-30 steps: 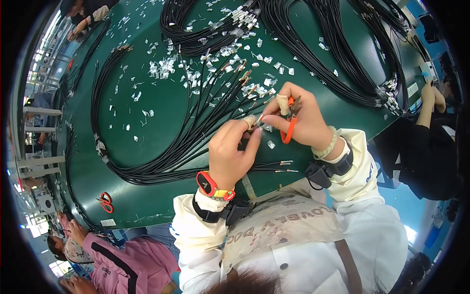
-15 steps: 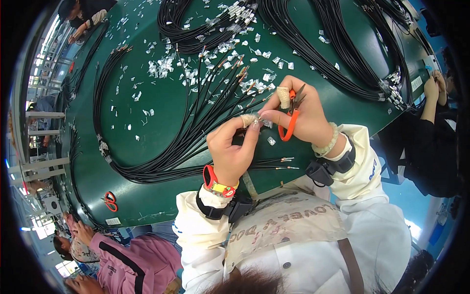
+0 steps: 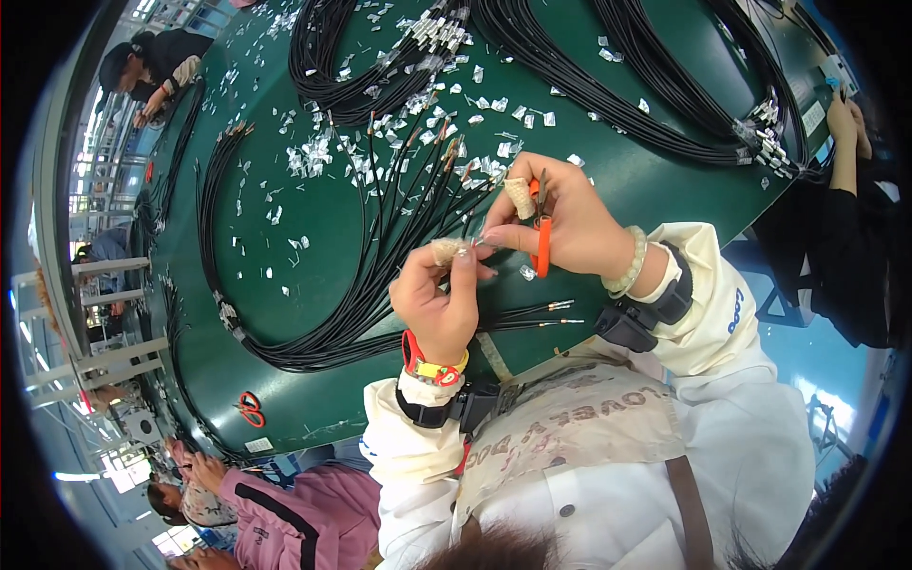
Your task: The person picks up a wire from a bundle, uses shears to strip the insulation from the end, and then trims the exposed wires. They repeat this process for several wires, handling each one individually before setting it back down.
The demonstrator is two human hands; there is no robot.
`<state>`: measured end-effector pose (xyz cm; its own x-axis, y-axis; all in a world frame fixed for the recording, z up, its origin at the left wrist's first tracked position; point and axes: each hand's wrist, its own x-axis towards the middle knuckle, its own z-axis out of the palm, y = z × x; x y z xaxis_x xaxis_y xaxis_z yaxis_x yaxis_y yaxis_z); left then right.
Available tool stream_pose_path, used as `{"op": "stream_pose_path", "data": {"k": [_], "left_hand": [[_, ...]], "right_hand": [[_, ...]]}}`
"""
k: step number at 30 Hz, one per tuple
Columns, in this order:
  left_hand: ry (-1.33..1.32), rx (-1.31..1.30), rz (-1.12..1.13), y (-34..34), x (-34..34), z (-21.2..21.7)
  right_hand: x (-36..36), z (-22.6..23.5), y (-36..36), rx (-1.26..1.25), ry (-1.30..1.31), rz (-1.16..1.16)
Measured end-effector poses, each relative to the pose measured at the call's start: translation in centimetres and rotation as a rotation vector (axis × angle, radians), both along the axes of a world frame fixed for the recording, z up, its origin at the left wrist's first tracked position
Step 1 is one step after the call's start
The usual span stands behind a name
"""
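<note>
In front of me my left hand [image 3: 440, 299] pinches the end of a black cable between thumb and forefinger; the tip itself is partly covered. My right hand [image 3: 570, 223] meets it there, thumb and forefinger closed at the cable's end. Small orange-handled scissors [image 3: 543, 249] hang in my right hand, blades upward along the fingers. Cloth wraps cover a finger on each hand. From under my left hand a bundle of black cables [image 3: 313, 353] curves left, its loose ends [image 3: 451, 157] fanned out beyond my hands, several with copper-coloured tips.
Scraps of clear plastic [image 3: 318, 157] litter the green table [image 3: 294, 214]. More coiled black cables [image 3: 646, 114] with metal connectors lie at the far side. Another pair of red scissors [image 3: 250, 408] rests at the left front. People sit left and right; a co-worker's hand [image 3: 844, 119] is at the right edge.
The view has shifted a little. Both hands stay together at the cable end, and the scissors in my right hand have turned, their blades looking closer together.
</note>
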<state>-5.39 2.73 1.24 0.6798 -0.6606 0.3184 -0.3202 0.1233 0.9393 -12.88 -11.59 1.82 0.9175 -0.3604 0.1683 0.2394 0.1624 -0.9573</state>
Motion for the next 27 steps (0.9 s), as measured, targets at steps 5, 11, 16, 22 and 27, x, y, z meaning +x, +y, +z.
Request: {"op": "stream_pose_path", "data": {"k": [5,11,16,22,27], "left_hand": [[0.231,-0.101,0.022,-0.1,-0.2,0.4],[-0.126,0.015,0.005,0.0,0.7,-0.8],[-0.238,0.144,-0.06,0.0,0.9,-0.3],[-0.05,0.058,0.067,-0.4,0.3,-0.6],[0.005,0.031,0.061,-0.7,-0.1,-0.5]], "right_hand": [[0.0,0.0,0.0,-0.023,-0.013,-0.007],[-0.4,0.3,-0.4,0.017,-0.032,0.005],[-0.5,0.0,-0.5,0.043,-0.07,-0.078],[-0.6,0.1,-0.4,-0.196,-0.151,-0.12],[-0.6,-0.6,-0.6,-0.618,-0.289,-0.235]]}}
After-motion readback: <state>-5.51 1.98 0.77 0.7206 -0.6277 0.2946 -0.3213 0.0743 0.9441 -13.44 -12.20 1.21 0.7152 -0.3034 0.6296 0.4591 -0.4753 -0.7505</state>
